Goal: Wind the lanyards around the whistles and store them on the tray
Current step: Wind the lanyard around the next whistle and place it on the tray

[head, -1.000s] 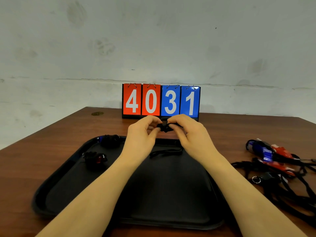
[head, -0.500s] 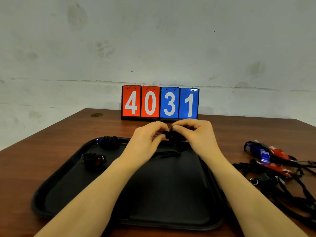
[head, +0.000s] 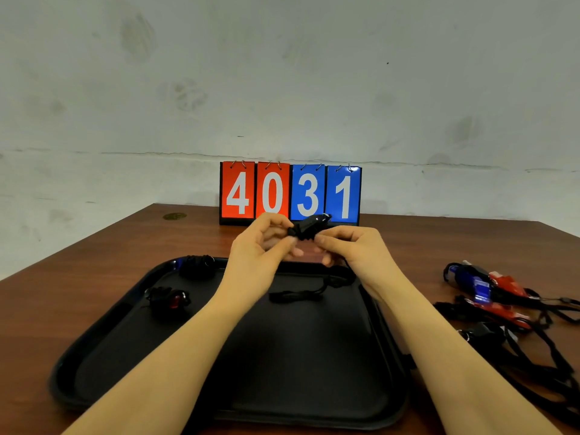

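Change: both hands are lifting the black whistle (head: 309, 229) higher, off the tray.
Tray (head: 103, 334): I'm counting two wound whistles (head: 169, 300) resting at its far left.
Left hand (head: 263, 246): pinching the whistle's end.
Right hand (head: 351, 246): pinching the other end; the lanyard (head: 298, 295) is trailing limp below.
Handling: I'm judging it light, hard-bodied; cord floppy.
Loose pile (head: 502, 296): waiting to the right.

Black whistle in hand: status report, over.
Left hand and right hand both pinch the black whistle above the tray. Lanyard partly wound, tail trailing on tray. Nothing in the way.
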The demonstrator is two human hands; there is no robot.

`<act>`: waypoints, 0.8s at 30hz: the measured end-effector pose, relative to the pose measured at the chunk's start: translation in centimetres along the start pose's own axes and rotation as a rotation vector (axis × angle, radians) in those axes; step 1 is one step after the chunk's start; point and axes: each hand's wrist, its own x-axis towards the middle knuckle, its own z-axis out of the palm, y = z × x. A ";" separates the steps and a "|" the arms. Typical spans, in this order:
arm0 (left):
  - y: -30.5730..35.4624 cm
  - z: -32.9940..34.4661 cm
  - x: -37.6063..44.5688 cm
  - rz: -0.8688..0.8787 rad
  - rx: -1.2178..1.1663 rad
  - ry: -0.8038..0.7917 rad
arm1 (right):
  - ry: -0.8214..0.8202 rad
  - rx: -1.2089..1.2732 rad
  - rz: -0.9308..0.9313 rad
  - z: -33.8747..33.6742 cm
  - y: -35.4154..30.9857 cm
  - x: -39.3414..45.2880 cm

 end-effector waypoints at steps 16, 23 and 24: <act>-1.7 -0.4 0.5 0.002 0.396 0.159 | -0.290 0.016 -0.045 0.6 -1.3 -1.1; -2.1 -0.5 0.4 0.057 0.498 0.100 | -0.034 -0.620 -0.431 1.7 -0.3 -1.1; -2.1 -0.4 0.4 0.063 0.505 0.088 | -0.015 -0.705 -0.518 1.7 -0.1 -1.0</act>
